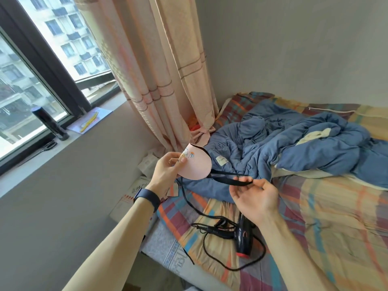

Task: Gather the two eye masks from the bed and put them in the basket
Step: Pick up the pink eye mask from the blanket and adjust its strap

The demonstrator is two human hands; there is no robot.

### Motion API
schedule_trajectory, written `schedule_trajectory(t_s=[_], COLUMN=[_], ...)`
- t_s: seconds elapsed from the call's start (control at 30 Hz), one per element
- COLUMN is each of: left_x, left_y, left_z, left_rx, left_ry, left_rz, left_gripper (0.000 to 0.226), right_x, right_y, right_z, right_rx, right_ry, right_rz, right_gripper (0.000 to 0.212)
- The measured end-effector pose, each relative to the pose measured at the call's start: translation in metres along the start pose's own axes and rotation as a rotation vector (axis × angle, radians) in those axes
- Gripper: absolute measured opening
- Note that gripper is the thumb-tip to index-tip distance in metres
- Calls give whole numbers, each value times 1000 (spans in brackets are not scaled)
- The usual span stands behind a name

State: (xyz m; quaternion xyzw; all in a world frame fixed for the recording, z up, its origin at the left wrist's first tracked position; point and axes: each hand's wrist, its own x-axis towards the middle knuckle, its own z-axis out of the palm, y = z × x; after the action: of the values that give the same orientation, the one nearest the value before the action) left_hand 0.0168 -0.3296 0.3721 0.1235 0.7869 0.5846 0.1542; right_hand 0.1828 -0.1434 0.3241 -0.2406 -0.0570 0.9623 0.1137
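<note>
- The bed point(327, 211), under a plaid sheet of orange, yellow, blue and maroon, fills the lower right; a crumpled blue quilt point(294, 148) is heaped along its far side, toward the wall.
- A black hair dryer point(243, 236) with a red-rimmed nozzle lies on the bed's near part, its cord looped around it.
- The pink eye mask point(196, 165) is held up in the air over the bed's left edge, in front of the quilt. It is folded into a rounded cup shape, pale pink with a small colourful print near its top left and a dark rim along its upper edge.
- Its black strap point(231, 181) stretches rightward from the mask, above the bed.
- The left hand point(165, 175) pinches the mask's left side between thumb and fingers; a dark band wraps that wrist.
- The right hand point(255, 196), palm up with fingers loosely curled, holds the strap's far end at its fingertips.
</note>
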Motion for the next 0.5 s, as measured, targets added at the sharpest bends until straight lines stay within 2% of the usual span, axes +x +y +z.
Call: schedule_trajectory(t_s=[0.07, 0.13, 0.27, 0.37, 0.5], left_x=[1, 4, 3, 2, 2], left_y=[-8, -14, -17, -16, -16], left_z=[1, 2, 14, 19, 21], left_rx=[37, 68, 141, 145, 134], left_ry=[62, 95, 109, 77, 89], left_rz=[13, 17, 48, 47, 55], left_gripper=[13, 17, 9, 6, 6], right_x=[-1, 0, 7, 14, 19], right_y=[-1, -3, -2, -8, -24], right_z=[8, 16, 29, 32, 22], right_rx=[61, 53, -136, -175, -24], right_ry=[-50, -106, -136, -93, -3], right_rz=[-9, -29, -94, -148, -84], right_gripper=[17, 33, 59, 53, 25])
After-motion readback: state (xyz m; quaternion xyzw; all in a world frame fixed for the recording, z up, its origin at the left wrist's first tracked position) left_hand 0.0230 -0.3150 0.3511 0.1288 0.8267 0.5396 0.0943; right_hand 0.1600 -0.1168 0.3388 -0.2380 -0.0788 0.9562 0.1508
